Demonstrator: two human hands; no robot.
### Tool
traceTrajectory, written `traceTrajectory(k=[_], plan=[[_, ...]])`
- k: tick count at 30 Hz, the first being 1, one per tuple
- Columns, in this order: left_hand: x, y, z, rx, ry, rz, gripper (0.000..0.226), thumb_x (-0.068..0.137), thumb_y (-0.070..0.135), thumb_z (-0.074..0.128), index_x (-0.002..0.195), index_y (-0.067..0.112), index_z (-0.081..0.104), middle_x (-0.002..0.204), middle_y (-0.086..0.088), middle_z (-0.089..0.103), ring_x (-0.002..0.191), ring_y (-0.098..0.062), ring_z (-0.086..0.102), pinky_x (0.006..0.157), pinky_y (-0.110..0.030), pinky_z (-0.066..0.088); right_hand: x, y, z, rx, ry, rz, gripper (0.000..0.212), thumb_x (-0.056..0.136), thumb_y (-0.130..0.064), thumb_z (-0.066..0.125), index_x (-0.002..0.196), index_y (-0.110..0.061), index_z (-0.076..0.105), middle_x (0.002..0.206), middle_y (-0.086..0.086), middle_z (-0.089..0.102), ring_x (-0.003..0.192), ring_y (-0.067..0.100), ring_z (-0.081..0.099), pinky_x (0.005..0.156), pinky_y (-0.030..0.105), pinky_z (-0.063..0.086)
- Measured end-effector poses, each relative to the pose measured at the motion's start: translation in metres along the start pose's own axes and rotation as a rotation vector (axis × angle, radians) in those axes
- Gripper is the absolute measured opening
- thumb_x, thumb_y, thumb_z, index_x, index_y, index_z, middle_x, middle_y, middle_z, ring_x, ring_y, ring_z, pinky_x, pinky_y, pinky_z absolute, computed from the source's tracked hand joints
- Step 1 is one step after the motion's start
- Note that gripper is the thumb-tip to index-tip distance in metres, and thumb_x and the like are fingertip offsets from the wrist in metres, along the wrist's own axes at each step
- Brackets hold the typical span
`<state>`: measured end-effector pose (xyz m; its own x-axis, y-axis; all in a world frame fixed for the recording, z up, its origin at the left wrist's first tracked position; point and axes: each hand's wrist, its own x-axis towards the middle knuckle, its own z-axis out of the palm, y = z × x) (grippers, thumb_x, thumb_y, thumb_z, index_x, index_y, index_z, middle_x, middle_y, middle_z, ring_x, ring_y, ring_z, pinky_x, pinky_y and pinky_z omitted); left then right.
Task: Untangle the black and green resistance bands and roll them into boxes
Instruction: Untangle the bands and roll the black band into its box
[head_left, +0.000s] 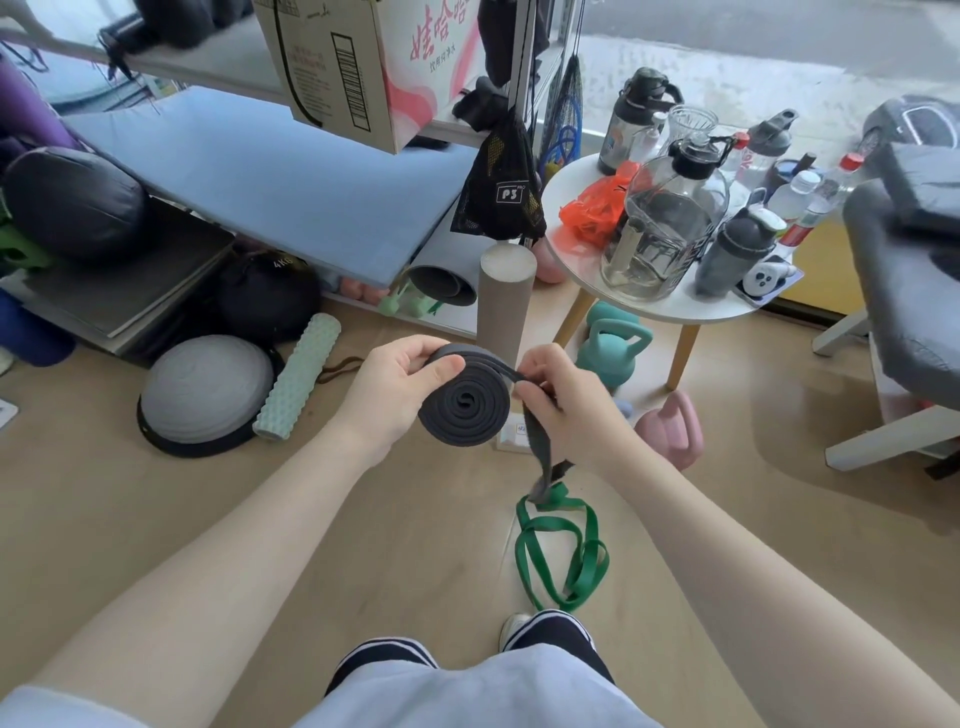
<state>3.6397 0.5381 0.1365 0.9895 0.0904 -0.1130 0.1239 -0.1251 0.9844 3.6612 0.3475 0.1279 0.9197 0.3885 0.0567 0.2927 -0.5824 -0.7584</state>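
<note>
Can't see where the black band (464, 402) tail ends: it drops behind my right hand (566, 405) and its tip overlaps the green band (563, 551), contact unclear. Left hand (400, 387) fingers are behind the coil, only the thumb shows. A small box (511, 434) on the floor is mostly hidden by coil and hand. Cardboard carton (363, 67) is cut off by the top edge. Bottle labels on the round table (649, 306) are too small to read.

The left hand (400, 387) grips the coiled black band (464, 407). The right hand (563, 402) pinches its loose tail. The green band (563, 553) lies on the floor (363, 519).
</note>
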Motion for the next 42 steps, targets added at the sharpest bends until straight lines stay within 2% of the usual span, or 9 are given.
traceTrajectory(k=[5,10,14,17,22,27,31,36,42], plan=[[-0.002,-0.002,0.011,-0.068,0.092,0.006,0.018,0.087,0.008,0.061,0.103,0.015,0.064,0.095,0.011,0.067,0.083,0.008,0.062,0.07,-0.005,0.045,-0.008,-0.004,0.022,0.16,0.103,0.134,0.01,0.095,-0.018,0.049,0.098,-0.021,0.039,0.092,0.005,0.071,0.081,0.023,0.065,0.074,0.033,0.051],[-0.001,-0.004,0.019,-0.043,0.173,0.043,0.018,0.088,0.012,0.061,0.105,0.017,0.064,0.102,0.003,0.069,0.093,-0.007,0.064,0.079,-0.015,0.051,-0.01,-0.002,0.027,0.594,0.08,0.254,0.017,0.09,-0.018,0.058,0.092,-0.029,0.046,0.105,0.008,0.068,0.092,0.02,0.064,0.076,0.032,0.053],[-0.009,-0.005,0.029,-0.134,0.17,-0.047,0.018,0.09,0.01,0.057,0.107,0.012,0.061,0.1,0.001,0.068,0.085,-0.002,0.063,0.07,-0.011,0.05,-0.006,0.002,0.022,0.482,0.101,0.21,0.026,0.087,-0.012,0.063,0.082,-0.03,0.044,0.091,0.005,0.068,0.085,0.021,0.066,0.075,0.034,0.056],[-0.013,-0.007,0.019,-0.131,-0.031,-0.174,0.013,0.092,0.008,0.054,0.103,0.015,0.057,0.097,0.004,0.068,0.078,-0.001,0.065,0.064,-0.014,0.051,-0.005,0.006,0.006,0.319,0.015,0.149,0.02,0.088,-0.012,0.061,0.084,-0.027,0.048,0.087,-0.002,0.067,0.08,0.017,0.063,0.072,0.029,0.052],[-0.005,0.014,0.001,0.345,-0.426,-0.245,0.022,0.085,0.018,0.066,0.105,0.02,0.058,0.105,0.005,0.067,0.096,-0.009,0.061,0.084,-0.023,0.049,0.003,0.0,-0.011,-0.17,-0.204,-0.202,0.018,0.088,-0.013,0.059,0.106,-0.012,0.06,0.095,0.003,0.068,0.085,0.026,0.06,0.078,0.04,0.05],[-0.004,0.024,0.014,0.659,-0.371,-0.022,0.019,0.08,0.028,0.07,0.097,0.022,0.067,0.097,0.004,0.071,0.091,-0.012,0.065,0.088,-0.034,0.05,0.003,-0.003,-0.008,-0.07,-0.183,-0.181,0.024,0.084,-0.015,0.065,0.108,-0.013,0.06,0.096,-0.003,0.067,0.085,0.017,0.061,0.081,0.035,0.05],[-0.005,0.017,0.011,0.452,-0.303,0.005,0.013,0.083,0.017,0.068,0.096,0.02,0.066,0.094,0.006,0.072,0.086,-0.008,0.067,0.083,-0.025,0.051,-0.007,0.016,-0.018,0.075,-0.23,0.083,0.032,0.084,-0.02,0.067,0.102,-0.018,0.041,0.092,-0.003,0.065,0.084,0.019,0.061,0.078,0.028,0.047],[-0.005,0.008,0.011,0.084,-0.147,-0.049,0.017,0.085,0.006,0.062,0.089,0.023,0.064,0.079,0.015,0.072,0.074,0.002,0.066,0.066,-0.011,0.048,-0.022,0.036,-0.019,0.243,-0.189,0.147,0.018,0.091,-0.017,0.058,0.102,-0.017,0.043,0.091,0.005,0.065,0.085,0.023,0.063,0.078,0.033,0.05],[-0.002,0.004,0.011,0.002,-0.152,-0.053,0.021,0.088,0.005,0.058,0.089,0.025,0.063,0.076,0.019,0.071,0.071,0.004,0.065,0.061,-0.01,0.048,-0.016,0.023,-0.019,0.373,-0.176,0.163,0.02,0.091,-0.024,0.057,0.106,-0.021,0.044,0.088,-0.008,0.056,0.08,0.007,0.054,0.077,0.023,0.046]])
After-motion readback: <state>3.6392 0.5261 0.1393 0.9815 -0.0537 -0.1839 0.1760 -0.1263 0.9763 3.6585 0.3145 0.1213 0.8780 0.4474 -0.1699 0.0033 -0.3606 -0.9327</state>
